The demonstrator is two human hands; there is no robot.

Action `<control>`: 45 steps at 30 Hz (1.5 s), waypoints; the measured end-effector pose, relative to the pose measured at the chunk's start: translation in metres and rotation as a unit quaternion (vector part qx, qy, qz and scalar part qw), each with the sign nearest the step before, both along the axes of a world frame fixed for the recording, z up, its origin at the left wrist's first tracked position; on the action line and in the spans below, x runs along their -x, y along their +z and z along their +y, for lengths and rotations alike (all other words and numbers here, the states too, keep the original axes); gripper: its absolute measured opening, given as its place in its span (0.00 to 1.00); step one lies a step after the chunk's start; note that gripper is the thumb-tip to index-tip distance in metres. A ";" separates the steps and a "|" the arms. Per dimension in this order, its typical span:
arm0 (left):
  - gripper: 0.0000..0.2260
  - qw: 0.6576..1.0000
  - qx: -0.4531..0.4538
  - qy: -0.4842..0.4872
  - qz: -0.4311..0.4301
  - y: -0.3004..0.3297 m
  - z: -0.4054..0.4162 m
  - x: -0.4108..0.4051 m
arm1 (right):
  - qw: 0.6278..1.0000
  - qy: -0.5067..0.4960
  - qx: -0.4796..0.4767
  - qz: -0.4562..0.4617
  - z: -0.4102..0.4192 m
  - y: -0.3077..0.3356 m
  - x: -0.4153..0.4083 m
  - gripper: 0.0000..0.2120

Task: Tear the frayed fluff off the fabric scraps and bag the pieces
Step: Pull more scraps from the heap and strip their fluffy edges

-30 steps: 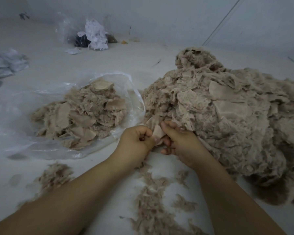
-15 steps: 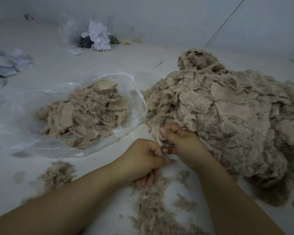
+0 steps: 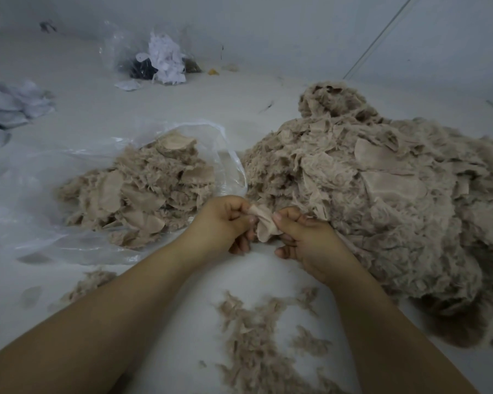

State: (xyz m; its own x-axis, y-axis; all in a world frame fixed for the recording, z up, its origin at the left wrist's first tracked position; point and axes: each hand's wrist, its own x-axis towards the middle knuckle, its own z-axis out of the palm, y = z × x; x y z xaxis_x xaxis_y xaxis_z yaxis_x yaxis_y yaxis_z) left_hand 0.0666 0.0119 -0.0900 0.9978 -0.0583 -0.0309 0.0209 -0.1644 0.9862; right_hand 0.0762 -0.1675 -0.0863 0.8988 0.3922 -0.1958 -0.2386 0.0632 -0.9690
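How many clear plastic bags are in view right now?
2: the near bag lies left of the hands, holding beige scraps; the far bag sits by the back wall with white and dark bits. Others may be hidden.

Left hand (image 3: 221, 220) back up from torn fluff (image 3: 256, 331), now pinching beige scrap (image 3: 264, 224) together with right hand (image 3: 308, 237); scrap spread between thumbs.
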 end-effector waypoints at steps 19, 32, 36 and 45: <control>0.10 0.985 0.045 0.164 -0.020 -0.003 -0.016 -0.010 | 0.999 -0.047 -0.004 0.021 0.004 -0.001 -0.002 0.13; 0.15 0.988 -0.002 0.151 0.000 -0.006 -0.015 -0.017 | 0.999 -0.038 -0.007 0.016 0.004 0.001 0.001 0.14; 0.12 0.973 0.073 0.215 0.047 -0.006 -0.016 -0.026 | 1.000 -0.025 -0.001 0.010 0.004 0.000 0.001 0.18; 0.19 0.982 0.039 0.181 0.032 -0.004 -0.011 -0.023 | 1.000 0.010 0.011 -0.021 0.000 -0.001 0.001 0.16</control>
State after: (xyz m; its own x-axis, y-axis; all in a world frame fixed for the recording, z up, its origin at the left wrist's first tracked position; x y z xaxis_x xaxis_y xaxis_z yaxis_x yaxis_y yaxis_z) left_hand 0.0900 0.0004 -0.0937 0.9496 0.2959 -0.1037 0.1267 -0.0596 0.9901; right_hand 0.0747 -0.1671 -0.0875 0.8983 0.4066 -0.1666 -0.1988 0.0380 -0.9793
